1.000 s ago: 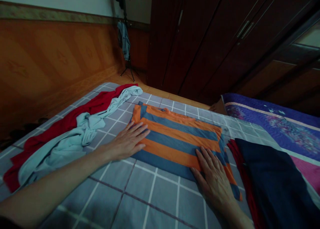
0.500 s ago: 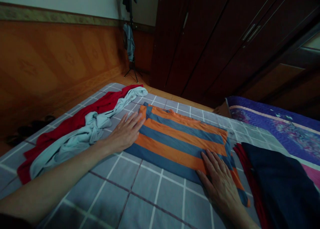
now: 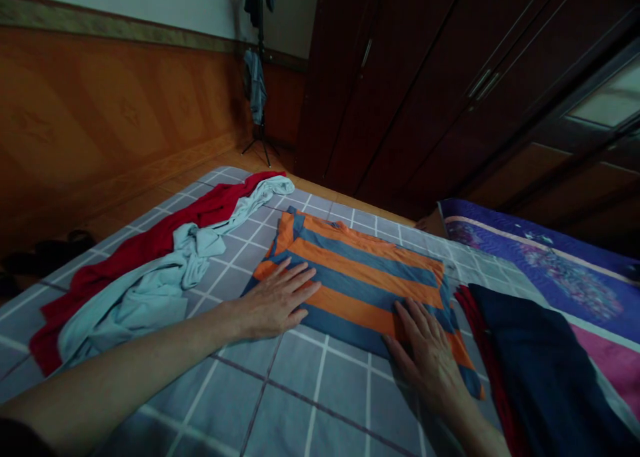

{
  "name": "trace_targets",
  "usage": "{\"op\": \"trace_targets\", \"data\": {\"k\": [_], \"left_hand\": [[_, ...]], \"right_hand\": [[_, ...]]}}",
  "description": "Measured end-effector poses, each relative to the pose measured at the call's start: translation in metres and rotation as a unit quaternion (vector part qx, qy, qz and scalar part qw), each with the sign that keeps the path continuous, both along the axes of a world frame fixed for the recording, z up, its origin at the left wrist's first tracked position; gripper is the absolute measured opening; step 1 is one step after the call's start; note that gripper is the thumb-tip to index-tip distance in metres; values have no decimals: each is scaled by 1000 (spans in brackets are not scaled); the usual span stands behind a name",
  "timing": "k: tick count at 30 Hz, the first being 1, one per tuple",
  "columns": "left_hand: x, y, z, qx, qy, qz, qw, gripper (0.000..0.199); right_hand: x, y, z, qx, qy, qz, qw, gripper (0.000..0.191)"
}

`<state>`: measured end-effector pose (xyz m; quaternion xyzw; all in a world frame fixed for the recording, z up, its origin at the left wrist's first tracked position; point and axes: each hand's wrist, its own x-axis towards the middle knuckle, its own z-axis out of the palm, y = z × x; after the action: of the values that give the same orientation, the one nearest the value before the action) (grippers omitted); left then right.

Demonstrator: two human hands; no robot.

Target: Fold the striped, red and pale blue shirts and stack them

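Observation:
An orange and blue-grey striped shirt [image 3: 360,270] lies spread, partly folded, on a grey checked bedsheet [image 3: 300,404]. My left hand [image 3: 280,300] rests flat on the shirt's near left part, fingers spread. Flat on its near right part lies my right hand [image 3: 425,350], its fingers stretched out and holding nothing. The neckline is at the shirt's far edge, and a sleeve shows past my right hand.
Left on the bed, a red garment [image 3: 125,247] lies beside a crumpled pale blue one [image 3: 130,297]. Folded dark navy clothing [image 3: 545,364] sits over red cloth at the right. Beyond are a purple floral mattress [image 3: 550,250], dark wardrobe [image 3: 390,77] and coat stand [image 3: 261,64].
My left hand has slid right and nearer from the shirt's left edge onto its near left part. My right hand stays on the shirt. The view has shifted slightly.

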<state>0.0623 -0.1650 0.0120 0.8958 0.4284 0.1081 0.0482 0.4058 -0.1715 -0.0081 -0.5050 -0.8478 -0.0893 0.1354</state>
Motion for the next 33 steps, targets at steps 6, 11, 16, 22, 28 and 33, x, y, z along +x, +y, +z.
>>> {"op": "trace_targets", "data": {"k": [6,11,16,22,28,33], "left_hand": [[-2,0,-5,29,7,16,999,65],[-4,-1,-13,26,16,28,999,62],[-5,-1,-14,19,11,31,999,66],[-4,0,-15,12,11,34,999,64],[-4,0,-17,21,17,34,999,63],[-4,1,-15,24,13,29,999,62]], "right_hand": [[-104,13,20,-66,15,97,993,56],[-136,42,16,-108,-19,102,989,67],[-35,64,2,-62,-61,-55,995,65],[-7,70,9,-19,-74,-142,987,62],[-123,84,20,-93,-30,3,995,62],[-133,125,19,-104,-25,-58,993,60]]}}
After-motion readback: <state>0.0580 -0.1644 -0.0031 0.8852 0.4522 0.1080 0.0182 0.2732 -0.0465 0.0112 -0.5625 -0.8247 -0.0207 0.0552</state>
